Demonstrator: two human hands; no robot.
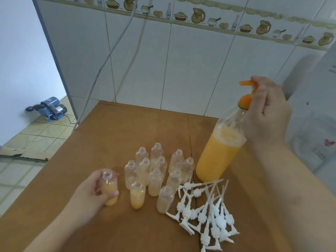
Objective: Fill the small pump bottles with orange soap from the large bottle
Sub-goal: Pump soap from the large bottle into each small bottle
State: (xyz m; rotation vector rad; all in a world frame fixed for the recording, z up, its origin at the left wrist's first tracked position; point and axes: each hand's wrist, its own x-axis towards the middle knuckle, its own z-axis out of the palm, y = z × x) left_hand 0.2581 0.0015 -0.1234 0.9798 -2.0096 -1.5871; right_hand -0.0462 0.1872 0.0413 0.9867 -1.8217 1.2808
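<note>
A large clear bottle [216,153], over half full of orange soap, stands on the brown table [112,131] at the right. My right hand [267,110] grips its neck and orange pump head [245,95]. My left hand [91,191] holds a small uncapped bottle [109,190] filled with orange soap, upright near the table's left front. Beside it stands another filled small bottle [137,196]. Behind them is a cluster of several open small bottles [158,170], mostly clear with a little pale liquid at the bottom.
A pile of several white pump tops [205,213] lies at the front right of the table. A tiled wall [163,60] backs the table, with cables hanging down it. A blue water pump [49,108] sits on the floor at the far left.
</note>
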